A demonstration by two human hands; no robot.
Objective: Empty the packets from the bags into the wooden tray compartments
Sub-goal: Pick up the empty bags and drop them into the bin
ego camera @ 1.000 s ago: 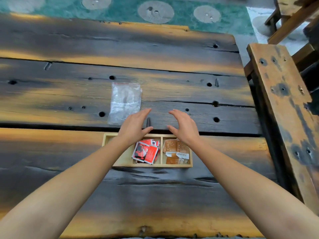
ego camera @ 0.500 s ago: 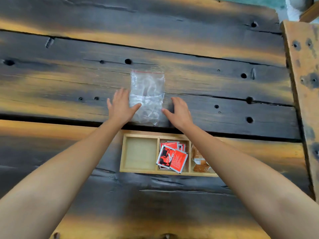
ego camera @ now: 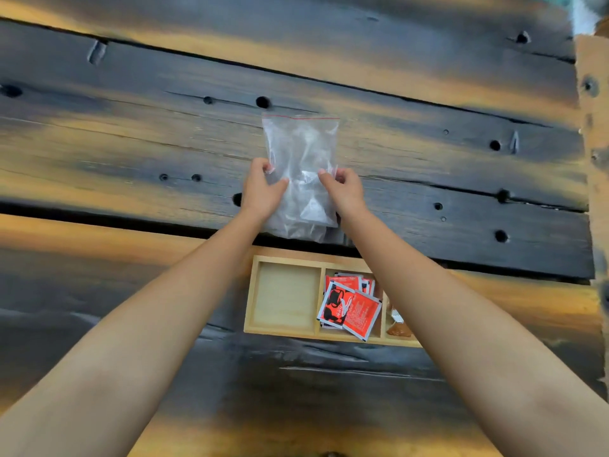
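A clear plastic zip bag (ego camera: 301,150) with a thin red line along its far edge lies on the dark plank table, white packets faintly visible inside. My left hand (ego camera: 262,191) pinches its left edge and my right hand (ego camera: 344,189) pinches its right edge, both at mid-height. Nearer me sits the wooden tray (ego camera: 252,293) with three compartments. Its left compartment holds nothing, the middle one holds red packets (ego camera: 352,308), and the right one holds brown packets (ego camera: 397,326) largely hidden by my right forearm.
The table is weathered dark planks with bolt holes and a wide gap (ego camera: 99,219) running across just beyond the tray. A lighter wooden bench edge (ego camera: 593,127) runs along the right side.
Both hands moved forward from over the tray to the bag and closed on its side edges. The camera view shifted forward and down.
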